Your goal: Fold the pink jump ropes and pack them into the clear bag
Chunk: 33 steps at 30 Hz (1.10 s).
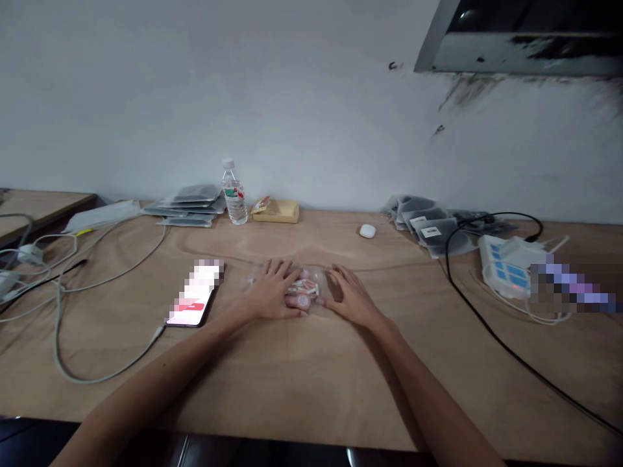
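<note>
A clear plastic packet point(305, 288) with pinkish and white contents lies flat on the wooden table between my hands; what exactly is inside is too small to tell. Across its left part rests my left hand point(273, 292), palm down with the fingers spread. My right hand point(354, 299) is at the packet's right end, thumb and fingers apart and its fingertips at the plastic edge. Left of my left hand lies a phone point(192, 301) with its screen lit and a cable point(141, 353) plugged into it.
Along the wall stand a water bottle point(235, 198), a shallow yellow box point(276, 211) and stacked grey packets point(187, 200). A white earbud case point(367, 231) lies behind my right hand. To the right are more grey packets point(426, 224), a power strip point(503, 269) and a black cable point(491, 331).
</note>
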### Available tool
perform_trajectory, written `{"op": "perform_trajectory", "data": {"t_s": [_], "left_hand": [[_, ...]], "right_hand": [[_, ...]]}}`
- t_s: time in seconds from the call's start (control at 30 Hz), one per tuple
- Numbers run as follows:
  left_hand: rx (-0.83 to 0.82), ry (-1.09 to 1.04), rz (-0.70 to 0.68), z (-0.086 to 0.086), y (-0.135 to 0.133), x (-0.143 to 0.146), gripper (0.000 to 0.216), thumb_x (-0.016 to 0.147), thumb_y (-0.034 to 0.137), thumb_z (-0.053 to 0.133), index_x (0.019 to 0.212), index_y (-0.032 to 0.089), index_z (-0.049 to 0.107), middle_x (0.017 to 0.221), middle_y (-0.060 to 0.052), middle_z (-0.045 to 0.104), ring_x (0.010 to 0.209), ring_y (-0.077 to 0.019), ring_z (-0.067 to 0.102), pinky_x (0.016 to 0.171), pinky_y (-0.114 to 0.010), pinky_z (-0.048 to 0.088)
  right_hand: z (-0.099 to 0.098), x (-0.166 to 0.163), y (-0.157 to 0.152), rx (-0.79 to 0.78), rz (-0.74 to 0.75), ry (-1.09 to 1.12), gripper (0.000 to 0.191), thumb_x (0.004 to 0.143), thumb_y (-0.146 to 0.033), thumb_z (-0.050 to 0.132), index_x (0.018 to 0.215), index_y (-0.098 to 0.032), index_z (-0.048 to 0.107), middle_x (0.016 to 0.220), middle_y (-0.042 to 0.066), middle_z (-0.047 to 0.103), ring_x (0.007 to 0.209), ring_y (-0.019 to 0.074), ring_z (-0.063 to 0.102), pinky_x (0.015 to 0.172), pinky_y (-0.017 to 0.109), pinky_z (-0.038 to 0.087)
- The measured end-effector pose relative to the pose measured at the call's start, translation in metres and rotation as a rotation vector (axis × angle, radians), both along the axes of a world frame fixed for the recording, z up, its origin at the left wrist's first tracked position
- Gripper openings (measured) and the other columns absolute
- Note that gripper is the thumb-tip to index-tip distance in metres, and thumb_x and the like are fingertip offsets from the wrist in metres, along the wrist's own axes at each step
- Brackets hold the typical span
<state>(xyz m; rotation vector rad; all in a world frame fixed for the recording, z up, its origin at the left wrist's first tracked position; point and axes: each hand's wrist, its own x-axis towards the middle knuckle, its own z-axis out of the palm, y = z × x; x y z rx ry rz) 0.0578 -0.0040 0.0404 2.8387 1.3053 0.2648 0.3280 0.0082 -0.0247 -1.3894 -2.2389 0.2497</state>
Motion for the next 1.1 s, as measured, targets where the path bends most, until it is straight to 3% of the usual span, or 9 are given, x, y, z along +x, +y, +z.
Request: {"op": "perform_trajectory", "data": {"t_s": [0.13, 0.7, 0.93, 1.1], "left_hand": [[0.004, -0.01, -0.005, -0.0009, 0.0002, -0.0001, 0.093, 0.074, 0.072, 0.07, 0.146, 0.019, 0.046, 0.149, -0.019, 0.045, 0.136, -0.0418, 0.04, 0.115, -0.061, 0.024], [0.005, -0.017, -0.004, -0.0016, 0.0003, -0.0004, 0.092, 0.074, 0.073, 0.068, 0.147, 0.021, 0.045, 0.15, -0.018, 0.044, 0.137, -0.0413, 0.038, 0.115, -0.06, 0.024], [0.001, -0.005, 0.005, -0.0014, 0.0005, 0.0002, 0.091, 0.076, 0.074, 0.067, 0.147, 0.021, 0.046, 0.15, -0.017, 0.045, 0.136, -0.0409, 0.04, 0.115, -0.061, 0.024], [0.011, -0.004, 0.004, -0.0035, 0.0015, -0.0007, 0.094, 0.075, 0.075, 0.067, 0.147, 0.019, 0.045, 0.151, -0.019, 0.044, 0.138, -0.0411, 0.039, 0.116, -0.061, 0.023]], "right_hand": [[-0.0019, -0.0001, 0.0014, 0.005, -0.025, 0.019, 0.096, 0.078, -0.069, 0.07, 0.153, -0.018, 0.038, 0.155, 0.022, 0.042, 0.143, 0.0397, 0.04, 0.115, 0.058, 0.035], [-0.0008, -0.001, 0.0004, 0.013, 0.103, 0.002, 0.057, 0.089, -0.054, 0.067, 0.135, -0.021, 0.062, 0.154, 0.018, 0.046, 0.142, 0.037, 0.042, 0.115, 0.057, 0.037], [0.0051, -0.0035, -0.0018, 0.008, 0.164, -0.05, 0.047, 0.096, -0.044, 0.059, 0.141, -0.028, 0.059, 0.157, 0.013, 0.045, 0.144, 0.0367, 0.04, 0.116, 0.06, 0.034], [0.0048, 0.0012, 0.0021, -0.047, 0.173, 0.05, 0.044, 0.1, -0.046, 0.049, 0.136, -0.025, 0.064, 0.155, 0.013, 0.048, 0.144, 0.0346, 0.041, 0.117, 0.061, 0.033]]}}
